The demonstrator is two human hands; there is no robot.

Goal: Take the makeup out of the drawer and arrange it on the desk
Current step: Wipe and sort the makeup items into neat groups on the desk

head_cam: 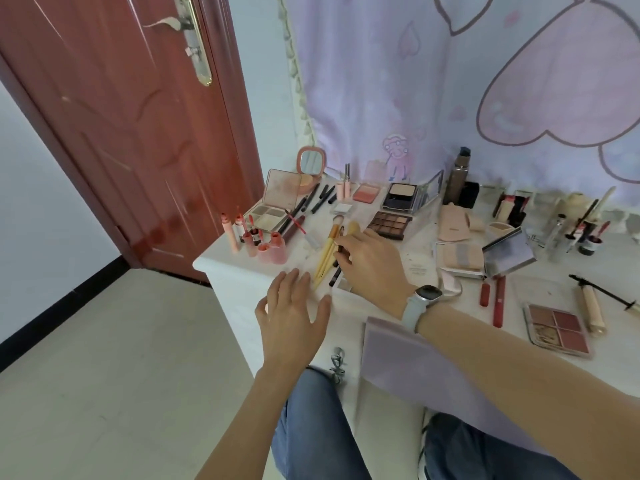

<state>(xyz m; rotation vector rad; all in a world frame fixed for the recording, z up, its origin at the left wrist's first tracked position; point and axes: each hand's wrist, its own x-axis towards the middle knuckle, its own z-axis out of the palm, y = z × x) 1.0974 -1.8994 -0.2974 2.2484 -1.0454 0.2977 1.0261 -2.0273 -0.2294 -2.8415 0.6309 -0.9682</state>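
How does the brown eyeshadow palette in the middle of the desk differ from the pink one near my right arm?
The brown palette has many small dark pans in rows; the pink palette has four large rosy pans. The brown palette has a dark case and lies just beyond the right hand, while the pink palette has a clear, pale case and lies at the near edge of the desk. Both lie flat and open.

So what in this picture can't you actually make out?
- Drawer: in the head view the purple cloth and right arm cover the desk front; only a bow-shaped pull shows.
- Right hand: its fingertips are hidden behind the hand among the yellow brushes, so the exact grip is unclear.
- Left hand: motion-blurred; contact with the desk is uncertain.
- Labels on the far-right bottles: too small to read.
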